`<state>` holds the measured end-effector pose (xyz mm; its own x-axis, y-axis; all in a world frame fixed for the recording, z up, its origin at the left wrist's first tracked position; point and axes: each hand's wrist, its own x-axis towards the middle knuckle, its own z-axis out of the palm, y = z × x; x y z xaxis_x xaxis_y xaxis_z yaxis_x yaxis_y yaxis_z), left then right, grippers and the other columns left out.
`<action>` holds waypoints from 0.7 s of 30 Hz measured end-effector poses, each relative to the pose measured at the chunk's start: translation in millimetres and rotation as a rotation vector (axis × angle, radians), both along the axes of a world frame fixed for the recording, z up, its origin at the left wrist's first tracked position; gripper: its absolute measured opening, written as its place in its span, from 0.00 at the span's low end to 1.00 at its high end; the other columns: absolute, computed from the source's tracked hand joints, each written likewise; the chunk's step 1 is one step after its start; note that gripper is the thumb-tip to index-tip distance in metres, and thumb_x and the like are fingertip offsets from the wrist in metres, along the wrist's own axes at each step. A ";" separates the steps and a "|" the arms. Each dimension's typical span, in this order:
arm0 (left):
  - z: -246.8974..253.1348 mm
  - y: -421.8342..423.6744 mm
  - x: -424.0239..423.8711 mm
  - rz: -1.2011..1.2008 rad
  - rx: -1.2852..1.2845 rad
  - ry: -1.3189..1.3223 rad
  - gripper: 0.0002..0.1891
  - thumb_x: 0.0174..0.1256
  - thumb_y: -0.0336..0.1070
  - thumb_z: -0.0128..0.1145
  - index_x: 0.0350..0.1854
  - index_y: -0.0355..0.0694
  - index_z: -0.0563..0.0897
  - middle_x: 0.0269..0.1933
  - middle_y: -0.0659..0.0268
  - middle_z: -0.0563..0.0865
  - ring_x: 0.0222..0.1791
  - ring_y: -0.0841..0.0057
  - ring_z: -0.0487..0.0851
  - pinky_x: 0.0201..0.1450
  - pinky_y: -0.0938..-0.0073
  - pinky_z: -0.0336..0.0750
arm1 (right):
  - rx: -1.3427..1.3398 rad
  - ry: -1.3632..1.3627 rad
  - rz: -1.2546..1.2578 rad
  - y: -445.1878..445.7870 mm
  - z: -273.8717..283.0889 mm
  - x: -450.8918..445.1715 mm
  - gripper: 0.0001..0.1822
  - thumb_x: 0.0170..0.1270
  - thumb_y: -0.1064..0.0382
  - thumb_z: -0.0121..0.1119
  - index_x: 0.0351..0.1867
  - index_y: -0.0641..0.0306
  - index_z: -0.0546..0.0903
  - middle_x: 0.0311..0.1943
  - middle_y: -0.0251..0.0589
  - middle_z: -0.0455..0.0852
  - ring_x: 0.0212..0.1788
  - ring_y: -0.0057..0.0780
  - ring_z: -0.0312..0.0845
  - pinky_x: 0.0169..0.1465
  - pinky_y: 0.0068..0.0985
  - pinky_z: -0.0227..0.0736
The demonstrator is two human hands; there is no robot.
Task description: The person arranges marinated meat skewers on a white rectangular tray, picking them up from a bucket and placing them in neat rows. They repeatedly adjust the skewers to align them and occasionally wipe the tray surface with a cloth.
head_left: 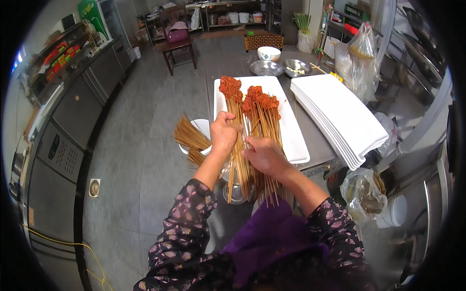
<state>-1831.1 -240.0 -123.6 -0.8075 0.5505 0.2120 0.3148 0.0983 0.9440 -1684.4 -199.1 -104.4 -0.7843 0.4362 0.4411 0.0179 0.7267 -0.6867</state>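
Note:
Bamboo skewers with red-coated meat [230, 88] at their far ends lie on a white plastic tray [296, 145]. A second cluster of red-coated skewers [260, 100] lies on the tray's right part. My left hand [225, 132] is closed around sticks of the left bunch. Just right of it, my right hand [267, 154] grips stick shafts between thumb and fingers, over the tray's near edge. The sticks' lower ends jut out past the table toward me. Which sticks each hand holds exactly is hard to tell.
Stacked white trays [338, 109] stand at right, beside a hanging plastic bag [358, 65]. Behind the tray are a steel bowl [265, 68], a bowl with pale pieces [296, 68] and a patterned bowl [269, 54]. A white bucket [202, 127] with bare sticks [191, 134] is at left.

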 end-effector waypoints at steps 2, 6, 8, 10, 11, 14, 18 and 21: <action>-11.9 5.7 -7.3 -0.055 0.085 -0.068 0.14 0.43 0.27 0.61 0.36 0.35 0.76 0.26 0.64 0.78 0.28 0.75 0.75 0.34 0.74 0.71 | -0.163 -0.042 0.014 10.3 -3.4 -5.0 0.07 0.51 0.67 0.56 0.26 0.71 0.75 0.15 0.50 0.75 0.21 0.39 0.76 0.26 0.32 0.69; -16.5 5.9 -7.4 -0.140 0.223 -0.225 0.14 0.44 0.21 0.58 0.36 0.35 0.76 0.25 0.68 0.77 0.25 0.81 0.73 0.30 0.79 0.69 | -0.775 -0.081 -0.086 8.8 2.4 -15.5 0.11 0.54 0.63 0.59 0.32 0.72 0.78 0.15 0.35 0.75 0.19 0.19 0.71 0.18 0.20 0.64; -3.7 4.9 1.8 -0.195 0.320 -0.321 0.15 0.44 0.18 0.55 0.38 0.34 0.75 0.25 0.69 0.76 0.24 0.84 0.72 0.27 0.82 0.68 | -0.875 0.000 -0.148 10.9 -0.6 -19.8 0.11 0.56 0.64 0.58 0.35 0.73 0.78 0.19 0.33 0.76 0.21 0.18 0.72 0.17 0.18 0.64; -2.3 3.2 3.2 -0.239 0.371 -0.357 0.16 0.46 0.16 0.54 0.40 0.33 0.73 0.25 0.69 0.75 0.23 0.83 0.72 0.26 0.83 0.68 | -1.019 0.092 -0.103 11.0 -6.8 -24.2 0.11 0.57 0.66 0.57 0.37 0.73 0.77 0.22 0.34 0.77 0.23 0.18 0.73 0.17 0.18 0.64; -2.0 2.7 3.3 -0.261 0.396 -0.376 0.17 0.46 0.15 0.54 0.41 0.33 0.72 0.25 0.69 0.75 0.23 0.83 0.72 0.26 0.83 0.68 | -1.109 0.145 -0.031 11.2 -10.0 -25.8 0.11 0.57 0.66 0.57 0.38 0.73 0.77 0.23 0.35 0.78 0.23 0.19 0.74 0.18 0.18 0.65; -2.2 2.6 3.9 -0.271 0.457 -0.402 0.18 0.45 0.15 0.54 0.41 0.33 0.72 0.24 0.70 0.75 0.22 0.83 0.72 0.25 0.83 0.68 | -1.297 0.152 0.118 13.6 -13.3 -27.4 0.07 0.56 0.70 0.56 0.34 0.71 0.77 0.25 0.38 0.79 0.25 0.20 0.76 0.21 0.19 0.68; -9.8 1.7 -0.1 -0.233 0.335 -0.277 0.16 0.42 0.17 0.54 0.38 0.34 0.74 0.20 0.73 0.72 0.20 0.87 0.68 0.22 0.84 0.63 | -1.278 0.185 0.200 6.5 -5.1 -25.3 0.01 0.52 0.73 0.54 0.26 0.68 0.76 0.24 0.38 0.79 0.24 0.21 0.75 0.26 0.19 0.70; -8.0 0.3 -0.4 -0.204 0.260 -0.197 0.17 0.42 0.18 0.55 0.38 0.34 0.74 0.19 0.75 0.70 0.18 0.87 0.66 0.21 0.83 0.62 | -1.275 0.199 0.132 15.8 -20.2 -24.1 0.02 0.50 0.75 0.54 0.23 0.67 0.75 0.23 0.38 0.77 0.23 0.21 0.74 0.26 0.18 0.69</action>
<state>-1831.5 -239.7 -131.6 -0.7261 0.6523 0.2176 0.1135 -0.1984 0.9735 -1708.5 -183.3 -124.5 -0.8229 0.5570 -0.1125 -0.1846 -0.4492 -0.8742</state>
